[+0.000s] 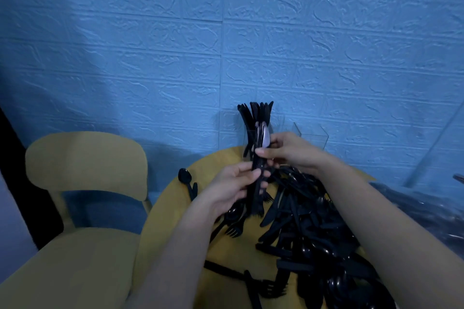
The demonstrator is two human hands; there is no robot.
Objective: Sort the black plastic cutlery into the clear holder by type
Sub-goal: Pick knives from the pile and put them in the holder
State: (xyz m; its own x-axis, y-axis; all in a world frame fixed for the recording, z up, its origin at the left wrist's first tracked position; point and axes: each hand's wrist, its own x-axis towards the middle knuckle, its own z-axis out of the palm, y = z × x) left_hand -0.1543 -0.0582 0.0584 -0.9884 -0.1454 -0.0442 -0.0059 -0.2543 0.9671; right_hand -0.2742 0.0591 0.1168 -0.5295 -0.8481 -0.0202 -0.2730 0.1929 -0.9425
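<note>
Gripping a tall bundle of black plastic cutlery [256, 158] upright above the round yellow table [175, 221], both hands are closed on it: the left hand [231, 188] wraps the lower half, the right hand [288, 150] pinches the bundle just above the left hand, fingers curled round it. The bundle's top end fans out with knife tips visible; fork tines stick out the bottom. A pale reflective spoon bowl shows in the bundle near the right thumb.

The clear plastic holder [311, 135] stands at the far table edge against the blue brick-textured wall [226, 32]. Right compartment looks empty, as far as the transparent walls allow. The bundle overlaps the holder's left part; cannot tell if any pieces are already seated inside it.

A loose heap of black plastic knives, forks and spoons [306, 233] covers the right side of the table, under the right forearm. A single black spoon [185, 178] lies apart at the left table edge. Several forks [233, 231] lie below the left hand. A yellow chair [85, 165] stands left of the table.
</note>
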